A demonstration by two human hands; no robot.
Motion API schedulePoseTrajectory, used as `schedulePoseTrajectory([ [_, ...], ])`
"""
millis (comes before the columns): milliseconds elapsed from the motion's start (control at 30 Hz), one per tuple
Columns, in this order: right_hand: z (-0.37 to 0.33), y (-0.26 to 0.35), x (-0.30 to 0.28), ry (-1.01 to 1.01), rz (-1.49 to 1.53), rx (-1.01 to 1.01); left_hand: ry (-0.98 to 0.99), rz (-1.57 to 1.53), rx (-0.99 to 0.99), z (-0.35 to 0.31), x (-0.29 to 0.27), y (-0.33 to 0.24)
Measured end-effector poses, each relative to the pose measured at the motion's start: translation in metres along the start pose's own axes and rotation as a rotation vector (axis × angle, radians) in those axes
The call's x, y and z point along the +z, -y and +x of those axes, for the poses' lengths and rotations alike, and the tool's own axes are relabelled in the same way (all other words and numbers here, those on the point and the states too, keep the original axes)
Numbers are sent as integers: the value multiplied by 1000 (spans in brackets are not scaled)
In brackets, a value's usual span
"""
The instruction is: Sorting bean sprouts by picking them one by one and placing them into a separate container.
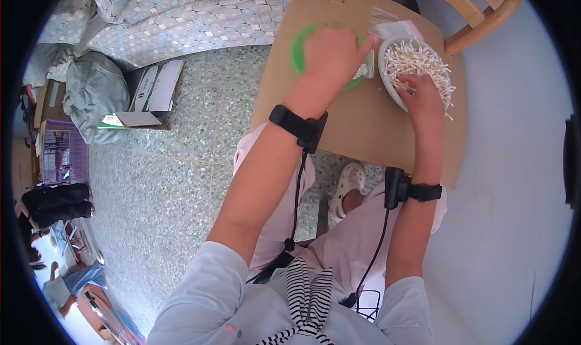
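A white oval bowl (385, 82) heaped with cotton swabs (417, 61) stands on the cardboard-topped table, some swabs poking over its rim. My right hand (423, 97) reaches into its near side, fingers bent and closed on swabs at the edge of the heap. To the left, my left hand (331, 55) is over a round green container (298, 50), thumb pointing right toward the bowl. The back of that hand hides its other fingers. Clear plastic packaging (367, 67) shows at the container's right side, below the thumb.
Brown cardboard (357, 124) covers the table. Behind the bowl lies a clear plastic bag (396, 28). A wooden chair (484, 18) stands at the far right, beside a pale wall (514, 163). Left are a patterned cloth (193, 18), an open carton (154, 88) and people in the background.
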State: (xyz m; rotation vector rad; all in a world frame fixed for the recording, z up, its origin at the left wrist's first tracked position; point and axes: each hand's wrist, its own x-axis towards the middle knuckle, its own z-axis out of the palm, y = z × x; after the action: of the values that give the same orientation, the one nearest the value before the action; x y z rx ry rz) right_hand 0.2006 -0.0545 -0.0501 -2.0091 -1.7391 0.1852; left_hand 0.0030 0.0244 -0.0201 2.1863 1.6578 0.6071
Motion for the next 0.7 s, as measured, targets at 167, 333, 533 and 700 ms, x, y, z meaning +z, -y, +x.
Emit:
schedulePoseTrajectory([
  [167,3,10,-1,10,-91,70,-127,-104,113,-5,-5,0],
  [333,2,21,-11,-26,-104,130,-113,-188,156,-6,-8,-2],
  [533,-1,14,-24,-190,88,147,-110,-305,254,-4,-6,-9],
  [700,0,38,-40,-399,475,116,-115,-471,460,-5,3,-15],
])
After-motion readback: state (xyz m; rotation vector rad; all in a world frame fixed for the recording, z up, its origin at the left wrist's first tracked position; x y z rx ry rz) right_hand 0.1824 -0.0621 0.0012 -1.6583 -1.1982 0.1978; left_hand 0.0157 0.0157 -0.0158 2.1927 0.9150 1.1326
